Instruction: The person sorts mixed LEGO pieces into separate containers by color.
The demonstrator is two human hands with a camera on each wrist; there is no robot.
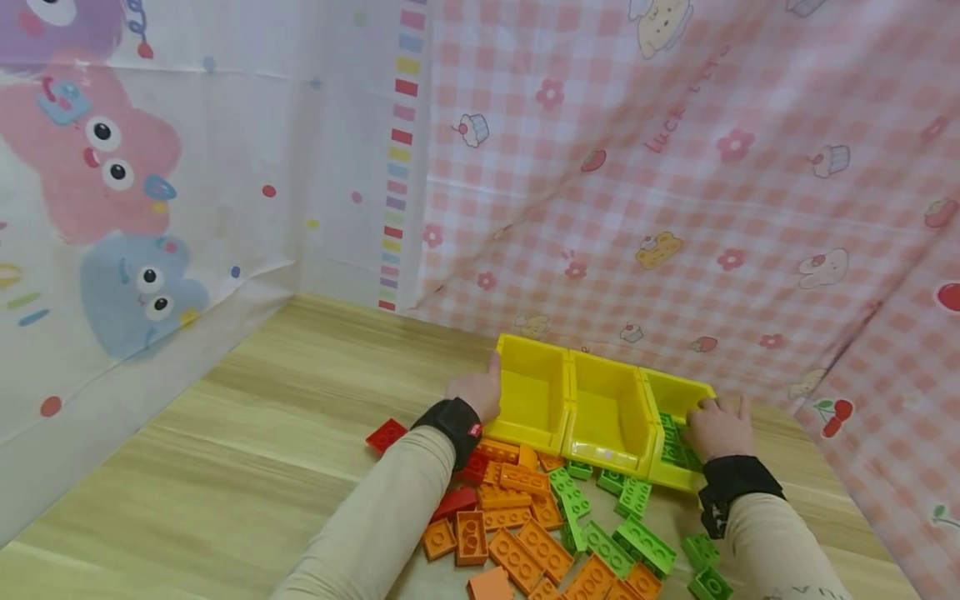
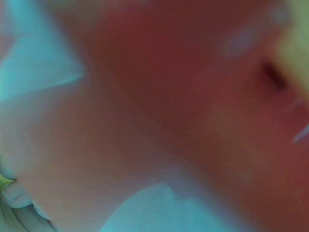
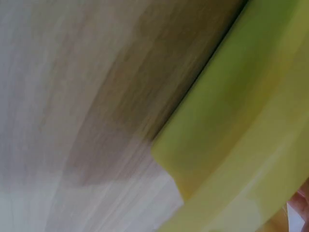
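Note:
A row of three joined yellow storage bins (image 1: 607, 408) stands on the wooden table by the back cloth. At its left end, my left hand (image 1: 477, 393) grips the side wall, thumb upward along it. My right hand (image 1: 722, 427) holds the right end, its fingers over the rim of the right bin (image 3: 231, 145). Green bricks (image 1: 672, 442) lie inside that bin, partly behind the hand; the left and middle bins show bare floors. The left wrist view is mostly blurred, with fingertips (image 2: 17, 195) at its lower left.
In front of the bins spread orange bricks (image 1: 517, 557), with green bricks (image 1: 645, 546) on their right. Several red bricks (image 1: 387, 436) lie around my left forearm. Behind the table hangs a pink checked cloth (image 1: 600, 208); a white patterned cloth (image 1: 225, 167) borders the left.

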